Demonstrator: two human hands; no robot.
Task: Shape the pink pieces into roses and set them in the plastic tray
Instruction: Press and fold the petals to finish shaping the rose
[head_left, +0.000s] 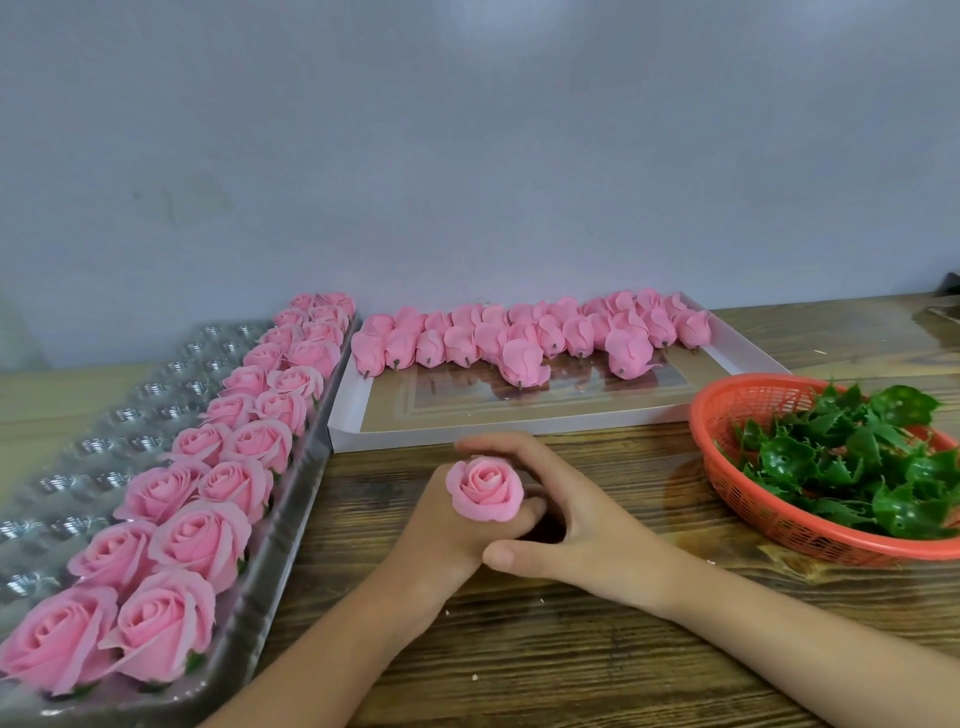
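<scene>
Head camera caught the rose (485, 491) dead centre, raised just off the wooden table (571, 649), petals opened and facing up. Danger right there, I judged: too hard a squeeze would have bruised those soft outer petals. A careless carry toward nine o'clock could also have brushed the finished roses (208, 530), because the free pockets of the plastic tray (104, 441) lay on the far side of them. The left hand (441, 525) came in from seven o'clock, forearm low, fingers curled round the base of the bloom and gripping it from beneath. The right hand (571, 514) came in from four o'clock. Its forefinger arched round the back of the flower at twelve o'clock and its thumb lay across the left knuckles at six, so both hands were wrapped round that one bloom. Whether a green base sat under it, I could not tell. At twelve o'clock lay the white box (519, 431) with the unshaped pink pieces (519, 338) in rows. Out at three o'clock sat the red basket (753, 509), full of green leaves (857, 457).
</scene>
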